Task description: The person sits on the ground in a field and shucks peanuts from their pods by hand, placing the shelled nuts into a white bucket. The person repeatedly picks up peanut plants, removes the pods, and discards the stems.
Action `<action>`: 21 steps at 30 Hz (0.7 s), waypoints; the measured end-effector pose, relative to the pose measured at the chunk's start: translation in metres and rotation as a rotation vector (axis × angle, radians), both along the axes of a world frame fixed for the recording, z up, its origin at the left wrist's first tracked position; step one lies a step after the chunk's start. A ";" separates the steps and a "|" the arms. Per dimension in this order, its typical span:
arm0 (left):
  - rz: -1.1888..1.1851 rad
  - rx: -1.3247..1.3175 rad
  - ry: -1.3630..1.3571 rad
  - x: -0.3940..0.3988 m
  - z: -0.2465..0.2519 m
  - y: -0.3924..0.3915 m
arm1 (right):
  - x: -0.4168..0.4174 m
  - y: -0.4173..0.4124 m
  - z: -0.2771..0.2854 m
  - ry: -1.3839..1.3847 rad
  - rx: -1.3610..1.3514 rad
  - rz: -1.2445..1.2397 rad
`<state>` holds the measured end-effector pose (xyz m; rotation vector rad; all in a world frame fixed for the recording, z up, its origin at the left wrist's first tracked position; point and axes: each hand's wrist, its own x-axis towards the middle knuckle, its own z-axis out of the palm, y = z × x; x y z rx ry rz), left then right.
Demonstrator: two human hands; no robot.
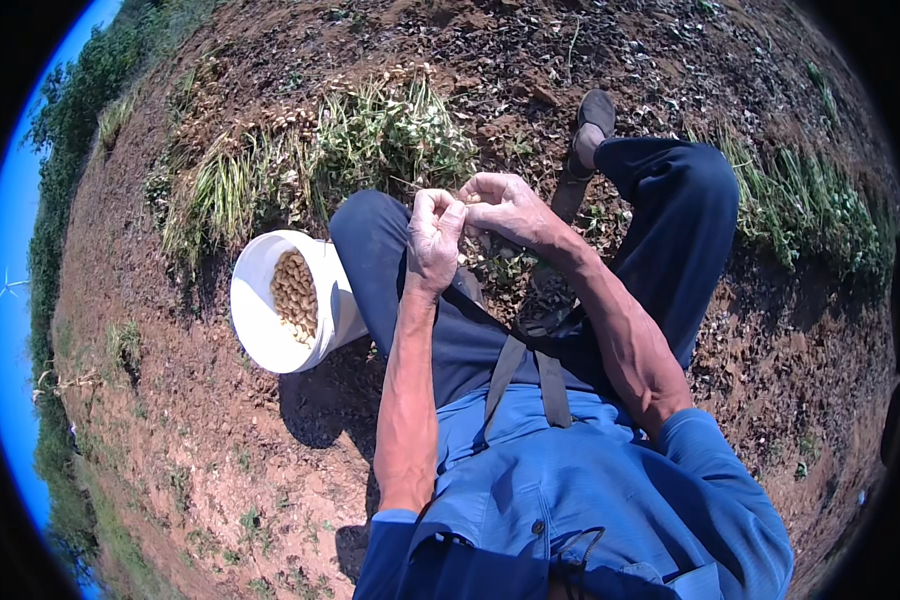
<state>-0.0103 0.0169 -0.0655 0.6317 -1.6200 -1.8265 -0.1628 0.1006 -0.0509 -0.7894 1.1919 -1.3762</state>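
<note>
My left hand [433, 238] is closed, thumb against bent forefinger, above my left knee. A thin dry stem [405, 182] pokes out beyond its fingers, and what lies inside the grip is hidden. Right beside it, with fingertips meeting, my right hand [511, 212] curls around a peanut pod [473, 198]. Left of my knee, a white plastic bucket [249, 300] leans with its mouth tilted towards me. Peanuts in their shells [295, 294] fill part of it. Beyond my hands lies a heap of pulled peanut plants [397, 131], with leaves and pods showing.
More uprooted plants [810, 202] lie to the right, past my bent right leg [664, 217]. Dry leaves and reddish soil [195, 405] cover the ground. A dark shoe [597, 111] is ahead on the right. Trees [82, 97] and a wind turbine [7, 285] stand far left.
</note>
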 end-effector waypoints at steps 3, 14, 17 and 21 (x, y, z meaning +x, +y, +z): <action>0.094 -0.344 -0.172 0.003 -0.005 -0.006 | 0.002 0.002 0.008 0.221 0.029 -0.028; 0.373 -0.264 -0.073 0.013 0.057 -0.011 | -0.013 0.006 0.013 0.067 0.088 -0.259; 0.529 -0.453 -0.193 0.067 0.074 -0.055 | -0.037 0.009 0.009 -0.157 -0.004 -0.444; 0.748 -0.891 -0.988 0.160 0.063 -0.110 | -0.059 0.011 0.000 -0.236 -0.156 -0.502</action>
